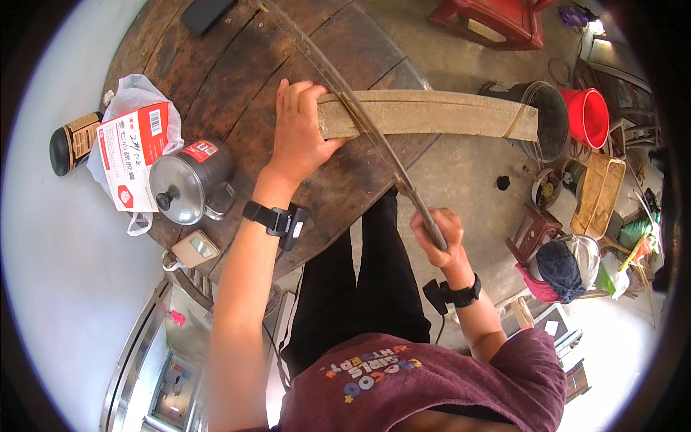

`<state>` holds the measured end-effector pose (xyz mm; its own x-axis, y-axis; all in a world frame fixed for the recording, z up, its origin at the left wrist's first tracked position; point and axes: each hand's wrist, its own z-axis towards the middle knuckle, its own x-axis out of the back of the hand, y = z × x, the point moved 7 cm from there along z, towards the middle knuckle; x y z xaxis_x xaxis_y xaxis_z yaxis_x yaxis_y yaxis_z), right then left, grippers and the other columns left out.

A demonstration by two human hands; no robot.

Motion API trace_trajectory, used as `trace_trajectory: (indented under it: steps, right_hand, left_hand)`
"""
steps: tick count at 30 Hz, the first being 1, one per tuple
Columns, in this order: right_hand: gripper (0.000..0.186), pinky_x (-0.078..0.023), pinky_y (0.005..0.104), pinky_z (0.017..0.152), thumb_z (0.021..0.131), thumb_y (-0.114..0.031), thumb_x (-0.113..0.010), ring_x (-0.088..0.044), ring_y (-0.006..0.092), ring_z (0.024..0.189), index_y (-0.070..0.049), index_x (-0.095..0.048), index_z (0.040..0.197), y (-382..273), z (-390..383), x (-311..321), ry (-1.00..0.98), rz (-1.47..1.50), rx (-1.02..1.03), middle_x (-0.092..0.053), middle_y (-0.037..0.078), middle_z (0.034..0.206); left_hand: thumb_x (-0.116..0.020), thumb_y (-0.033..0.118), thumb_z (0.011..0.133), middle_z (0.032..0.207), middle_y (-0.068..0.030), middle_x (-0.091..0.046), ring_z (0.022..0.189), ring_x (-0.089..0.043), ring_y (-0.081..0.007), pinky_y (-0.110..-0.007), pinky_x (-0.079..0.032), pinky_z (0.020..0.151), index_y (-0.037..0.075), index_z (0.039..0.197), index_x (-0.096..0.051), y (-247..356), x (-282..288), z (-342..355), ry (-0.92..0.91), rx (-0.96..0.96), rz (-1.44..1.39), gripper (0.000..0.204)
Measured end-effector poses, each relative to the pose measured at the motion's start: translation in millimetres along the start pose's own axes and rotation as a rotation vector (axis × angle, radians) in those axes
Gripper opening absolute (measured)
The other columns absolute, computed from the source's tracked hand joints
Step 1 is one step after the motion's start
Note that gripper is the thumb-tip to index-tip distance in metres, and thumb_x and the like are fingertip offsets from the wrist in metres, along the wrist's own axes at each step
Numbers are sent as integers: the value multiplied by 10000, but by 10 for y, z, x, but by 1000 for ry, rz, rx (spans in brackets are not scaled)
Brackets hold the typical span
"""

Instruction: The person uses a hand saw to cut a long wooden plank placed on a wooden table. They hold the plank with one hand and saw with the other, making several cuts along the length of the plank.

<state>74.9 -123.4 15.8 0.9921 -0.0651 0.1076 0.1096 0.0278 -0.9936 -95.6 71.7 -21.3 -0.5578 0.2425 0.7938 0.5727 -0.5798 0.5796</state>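
Observation:
A long, pale wooden board (pixel 446 113) lies over the edge of the dark wooden table (pixel 360 43), its right part sticking out past the edge. My left hand (pixel 299 129) is closed on the board's left end, thumb along the near side and fingers on the far side. Across the board, just right of that hand, slants a long wooden-framed saw (pixel 374 133), seen almost from above. My right hand (pixel 437 234) is wrapped around the saw's near end, below the board and beyond the table edge. Where the saw meets the wood, the depth of any cut is hidden.
At the table's left are a lidded metal pot (pixel 183 189), a red-and-white box (pixel 133 155) in a plastic bag, a dark bottle (pixel 72 144) and a phone-like object (pixel 194 248). Beyond the table stand a red stool (pixel 497 25), a dark bucket (pixel 551 122) and a red bucket (pixel 590 119).

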Motion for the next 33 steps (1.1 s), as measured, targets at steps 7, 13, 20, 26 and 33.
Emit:
trace_trajectory:
  steps: [7, 13, 20, 26, 33]
  right_hand:
    - [88, -392, 354, 529, 860, -68, -654, -528, 258, 536, 8, -617, 834, 284, -51, -88, 29, -42, -261, -535, 111, 642]
    - [141, -413, 318, 542, 878, -85, -649, -551, 181, 559, 28, -603, 807, 85, -193, 20, 82, 265, -196, -562, 89, 649]
    - [224, -395, 295, 533, 902, -131, -657, -523, 137, 571, 23, -583, 757, 327, 49, -137, 123, 414, -376, -552, 55, 645]
    - [117, -416, 345, 523, 860, -74, -679, -545, 249, 525, 12, -607, 825, 192, -49, -61, 36, 91, -127, -549, 92, 636]
    - [90, -426, 377, 521, 820, -25, -693, -565, 322, 536, 14, -613, 836, 55, 39, -70, 21, -83, -45, -571, 128, 665]
  left_hand:
    - [-955, 245, 598, 1226, -176, -530, 1197, -510, -396, -579, -300, 1180, 40, 1256, -472, 30, 15, 12, -17, -24, 52, 842]
    - [-958, 250, 590, 1242, -171, -533, 1211, -507, -389, -577, -295, 1185, 48, 1265, -475, 16, 10, 8, 14, -28, 17, 854]
    - [-956, 210, 584, 1252, -175, -528, 1219, -506, -392, -575, -293, 1189, 46, 1269, -476, 11, 26, 6, -19, -21, 41, 852]
    - [-933, 208, 593, 1222, -157, -523, 1199, -503, -362, -580, -264, 1189, 45, 1245, -480, -3, 7, 24, 1, -24, -3, 811]
    - [-933, 219, 595, 1213, -172, -519, 1184, -505, -373, -581, -267, 1187, 27, 1233, -475, -4, -4, 16, -11, -12, 23, 808]
